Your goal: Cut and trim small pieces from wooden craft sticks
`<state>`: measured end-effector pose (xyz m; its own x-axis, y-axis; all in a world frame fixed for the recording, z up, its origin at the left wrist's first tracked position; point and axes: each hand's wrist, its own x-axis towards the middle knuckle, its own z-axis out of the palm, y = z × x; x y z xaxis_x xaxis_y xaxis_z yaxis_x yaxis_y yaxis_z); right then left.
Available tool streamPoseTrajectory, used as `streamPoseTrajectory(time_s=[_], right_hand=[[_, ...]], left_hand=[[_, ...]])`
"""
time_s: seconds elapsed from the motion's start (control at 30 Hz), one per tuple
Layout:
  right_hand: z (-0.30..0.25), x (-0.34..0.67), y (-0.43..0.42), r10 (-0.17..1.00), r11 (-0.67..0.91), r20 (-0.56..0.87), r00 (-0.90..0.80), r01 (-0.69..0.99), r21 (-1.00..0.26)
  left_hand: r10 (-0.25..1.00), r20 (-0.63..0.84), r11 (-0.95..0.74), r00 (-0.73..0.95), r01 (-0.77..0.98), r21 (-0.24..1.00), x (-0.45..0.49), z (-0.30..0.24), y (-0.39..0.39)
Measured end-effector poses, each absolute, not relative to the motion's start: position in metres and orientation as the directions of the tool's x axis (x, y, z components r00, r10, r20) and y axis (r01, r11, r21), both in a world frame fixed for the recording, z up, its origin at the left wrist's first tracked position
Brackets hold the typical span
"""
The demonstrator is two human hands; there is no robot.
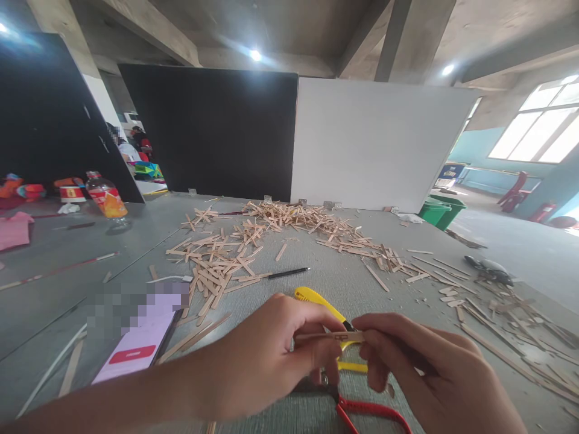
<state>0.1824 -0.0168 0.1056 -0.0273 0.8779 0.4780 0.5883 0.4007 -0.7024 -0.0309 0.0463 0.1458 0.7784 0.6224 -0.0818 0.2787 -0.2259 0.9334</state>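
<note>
My left hand (266, 355) and my right hand (420, 367) meet low in the middle of the view. Both pinch the same thin wooden stick (328, 337), which lies level between them. Just behind the stick a yellow utility knife (316, 299) lies on the grey table (344, 277). Under my hands lie red-handled scissors (371, 411); their blades are hidden. A black pencil (289, 272) lies a little further back.
A big scatter of wooden sticks (253, 232) covers the table's middle and back, with more offcuts at the right (497, 319). A phone (140, 343) lies at the left, a drink bottle (106, 199) further back left. Black and white panels (371, 141) stand behind; green bins (436, 211) sit beyond.
</note>
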Motion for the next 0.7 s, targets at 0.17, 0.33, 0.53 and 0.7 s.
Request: streamPoseTrajectory(time_s=[0.17, 0.33, 0.53, 0.7], right_hand=[[0.1103, 0.1767, -0.0174, 0.944, 0.287, 0.329, -0.02, 0.542, -0.79], [0.1131, 0.1739, -0.0199, 0.981, 0.164, 0.194, 0.004, 0.513, -0.842], [0.1098, 0.1749, -0.0185, 0.949, 0.282, 0.312, -0.032, 0.527, -0.802], [0.1101, 0.1808, -0.0185, 0.911, 0.371, 0.405, -0.071, 0.571, -0.732]], left_hand=[[0.646, 0.068, -0.528, 0.76, 0.381, 0.759, -0.0305, 0.1412, 0.044], [0.589, 0.191, -0.662, 0.785, 0.333, 0.672, -0.029, 0.1355, 0.0434], [0.615, 0.145, -0.575, 0.775, 0.315, 0.755, -0.028, 0.1418, 0.0437], [0.617, 0.188, -0.569, 0.764, 0.268, 0.778, -0.0281, 0.1412, 0.0435]])
